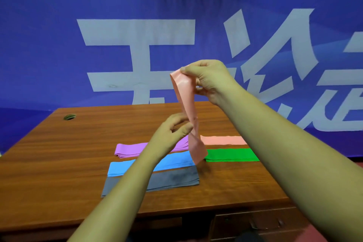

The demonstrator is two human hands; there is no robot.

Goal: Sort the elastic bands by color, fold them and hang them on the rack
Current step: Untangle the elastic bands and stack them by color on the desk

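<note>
Both forearms reach in from the bottom edge, over the front of the wooden surface (78,153). Left hand (172,133), the lower one: grip curled, thumb & forefinger look to pinch the held pink band (184,92) approx mid-length, tho the contact pt is partly hidden. Right hand (208,78), raised above it: grip closed on the band's top end, thumb & fingertips pinching where it loops over. Band hangs btw the two hands, twisted near the left pinch. Its loose tail dangles just above the grey stack (172,180), not clearly touching it.

On the surface, sorted flat: grey stack nearest, blue stack (117,169) behind it, purple stack (129,149) beyond. To the right, green stack (231,154) w/ a pink stack (222,140) behind it. No rack in view.

Step in hand, my read: folding this pink one before it joins the pink stack. To do it well, take the twist out first: roll the left pinch so the band faces flat top to bottom. Then bring the ends together, edges flush, w/o stretching. It looks thin & springy, prob. slippery, so pinch firmly w/ light tension only. Lay it on the pink stack at the same length, w/o dragging the tail thru green or grey. Hanging comes later.
</note>
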